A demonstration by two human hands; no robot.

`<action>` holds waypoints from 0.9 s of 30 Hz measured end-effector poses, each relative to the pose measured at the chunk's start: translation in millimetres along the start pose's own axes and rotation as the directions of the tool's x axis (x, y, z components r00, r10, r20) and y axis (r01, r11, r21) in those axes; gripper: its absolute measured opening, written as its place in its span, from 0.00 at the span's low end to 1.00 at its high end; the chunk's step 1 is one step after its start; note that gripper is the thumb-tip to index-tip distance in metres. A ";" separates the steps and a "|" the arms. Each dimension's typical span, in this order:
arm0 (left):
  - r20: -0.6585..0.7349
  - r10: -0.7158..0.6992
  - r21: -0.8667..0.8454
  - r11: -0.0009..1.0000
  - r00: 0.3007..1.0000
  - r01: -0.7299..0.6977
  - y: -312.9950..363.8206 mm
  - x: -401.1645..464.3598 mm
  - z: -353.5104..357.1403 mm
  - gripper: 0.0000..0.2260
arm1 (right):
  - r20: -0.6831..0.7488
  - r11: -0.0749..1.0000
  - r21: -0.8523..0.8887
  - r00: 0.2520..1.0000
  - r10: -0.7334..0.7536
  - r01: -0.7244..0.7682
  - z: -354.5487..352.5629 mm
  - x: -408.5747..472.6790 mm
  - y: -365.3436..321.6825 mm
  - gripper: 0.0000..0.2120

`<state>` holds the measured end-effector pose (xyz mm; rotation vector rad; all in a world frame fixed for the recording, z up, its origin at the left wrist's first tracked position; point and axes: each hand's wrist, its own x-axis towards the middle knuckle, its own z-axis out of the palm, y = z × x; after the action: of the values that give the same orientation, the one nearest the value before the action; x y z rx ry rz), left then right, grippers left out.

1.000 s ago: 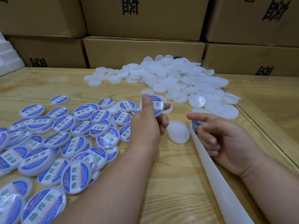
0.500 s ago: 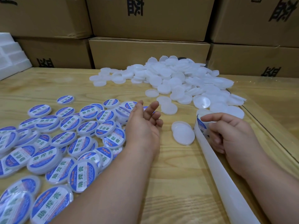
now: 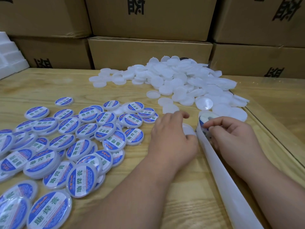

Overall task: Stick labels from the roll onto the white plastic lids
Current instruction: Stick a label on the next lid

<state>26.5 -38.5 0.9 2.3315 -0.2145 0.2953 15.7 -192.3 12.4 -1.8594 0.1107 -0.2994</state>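
Labelling at the halfway mark

Left hand (image 3: 171,138) curled over a blank lid (image 3: 188,129) at centre; right hand (image 3: 231,138) pinched the label roll (image 3: 206,119). Labelled lids (image 3: 79,146) filled the lower left; the unlabelled heap (image 3: 189,83) waited upper right.

on the worktop (image 3: 49,86) we see the labelled lids (image 3: 79,146) spread over the near left, and the heap of plain lids (image 3: 181,80) at the far right. between them, near centre, our left hand (image 3: 171,138) rests on one plain lid (image 3: 189,129). just right of it lies the label roll (image 3: 206,119) under our right hand (image 3: 231,138), its backing strip (image 3: 231,187) trailing near. cardboard boxes (image 3: 148,52) stand behind the worktop.
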 end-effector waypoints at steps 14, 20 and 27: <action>0.050 -0.005 0.092 0.996 0.999 0.000 -2.8 1.3 4.4 0.23 | -0.187 0.979 -0.201 0.980 -0.072 0.034 -9.9 1.0 -2.0 0.12; -0.002 -0.006 -0.344 0.939 1.000 0.005 -0.2 0.3 -4.1 0.21 | -0.073 0.976 -0.201 0.993 -0.098 0.081 -3.7 -2.5 -2.9 0.18; 0.005 -0.054 -0.383 0.922 0.999 0.052 -0.6 1.8 -3.6 0.01 | 0.148 0.970 -0.218 0.986 -0.071 0.103 -0.5 -2.5 0.4 0.05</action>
<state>27.8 -35.7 3.5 1.9440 -0.1872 0.2107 13.2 -192.4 11.7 -2.1086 -0.0352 -0.2234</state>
